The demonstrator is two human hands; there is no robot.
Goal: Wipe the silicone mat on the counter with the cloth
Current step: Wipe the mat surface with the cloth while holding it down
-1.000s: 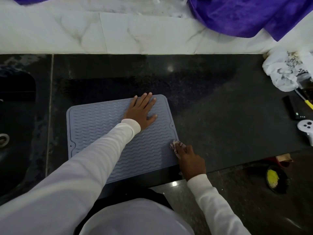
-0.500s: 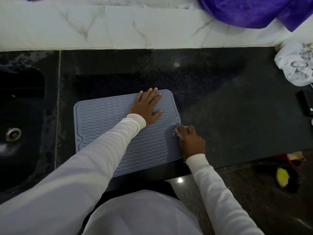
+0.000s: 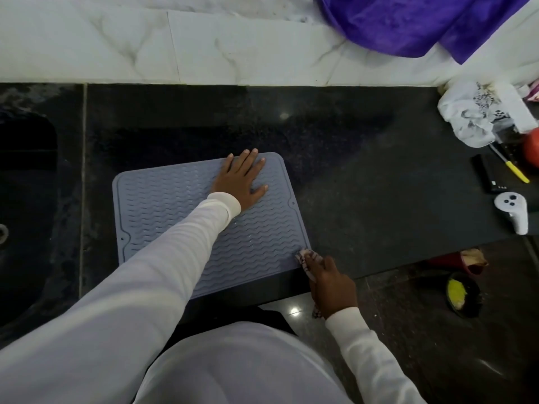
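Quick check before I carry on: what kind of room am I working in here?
Most likely a home kitchen: a dark stone counter with a sink set into its left end, marble-look wall tiles behind, and a ribbed silicone mat laid on it.

The black stone counter [image 3: 364,176] carries a grey mat [image 3: 163,205] near its front edge. At the far right lie a crumpled white bag [image 3: 469,115], a black device [image 3: 490,177], a yellow-handled tool [image 3: 513,169] and a white controller [image 3: 514,209].
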